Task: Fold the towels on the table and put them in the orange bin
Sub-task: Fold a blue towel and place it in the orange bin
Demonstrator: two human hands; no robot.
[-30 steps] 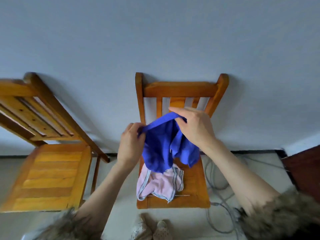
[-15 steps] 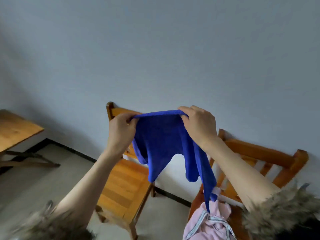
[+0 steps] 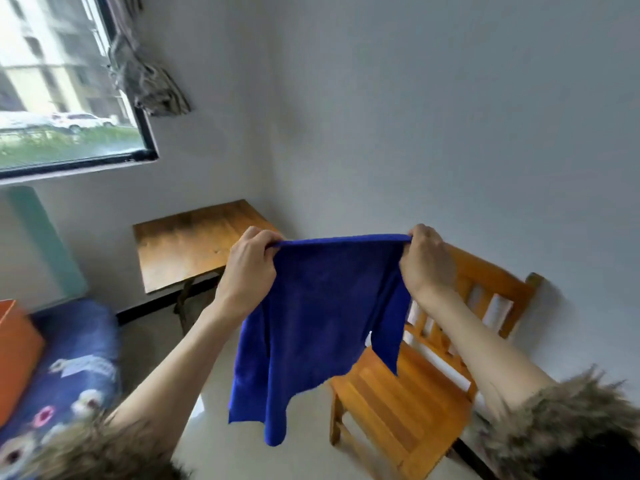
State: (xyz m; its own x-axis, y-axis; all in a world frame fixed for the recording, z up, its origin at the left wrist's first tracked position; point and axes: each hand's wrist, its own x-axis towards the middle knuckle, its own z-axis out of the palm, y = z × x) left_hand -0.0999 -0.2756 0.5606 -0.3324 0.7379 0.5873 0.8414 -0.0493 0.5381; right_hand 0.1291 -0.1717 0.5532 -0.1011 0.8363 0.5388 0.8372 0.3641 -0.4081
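Observation:
A blue towel hangs in the air in front of me, stretched along its top edge. My left hand grips its top left corner. My right hand grips its top right corner. The towel's lower part hangs loose and uneven, reaching down to about knee height over the floor. The edge of an orange bin shows at the far left, resting on a blue flowered cover. The pink towel is out of view.
A small wooden table stands in the corner under a window. A wooden chair stands to the right, partly behind the towel. A blue flowered bed or couch lies at lower left. Pale floor lies below.
My view has swung left, away from the chair with the pink towel. My hands have moved apart and pulled the blue towel's top edge straight.

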